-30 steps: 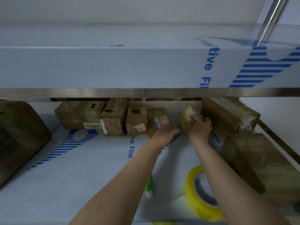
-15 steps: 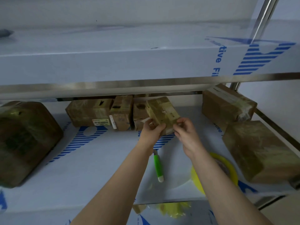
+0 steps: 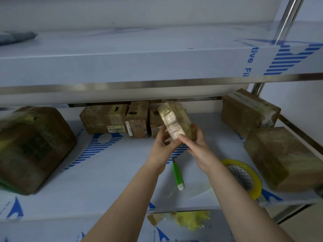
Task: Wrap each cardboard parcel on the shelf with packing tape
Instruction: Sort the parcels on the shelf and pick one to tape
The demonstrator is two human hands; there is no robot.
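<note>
Yellow tape roll [image 3: 258, 186] lies flat at the front right of the shelf [image 3: 104, 172], with the green knife [image 3: 176, 173] to its left. Above them we hold the small cardboard parcel [image 3: 174, 122] off the shelf. Left hand [image 3: 161, 147] cups its lower end and right hand [image 3: 197, 147] grips the lower right edge. Long axis runs up and away, top leaning left. The roll is near-right of the right hand, so that hand is closer. We can't see the tape's loose end or the parcel's far faces. Back row of parcels [image 3: 104, 119] is partly cut off.

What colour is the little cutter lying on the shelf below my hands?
The cutter is bright green with a white end; head view.
</note>
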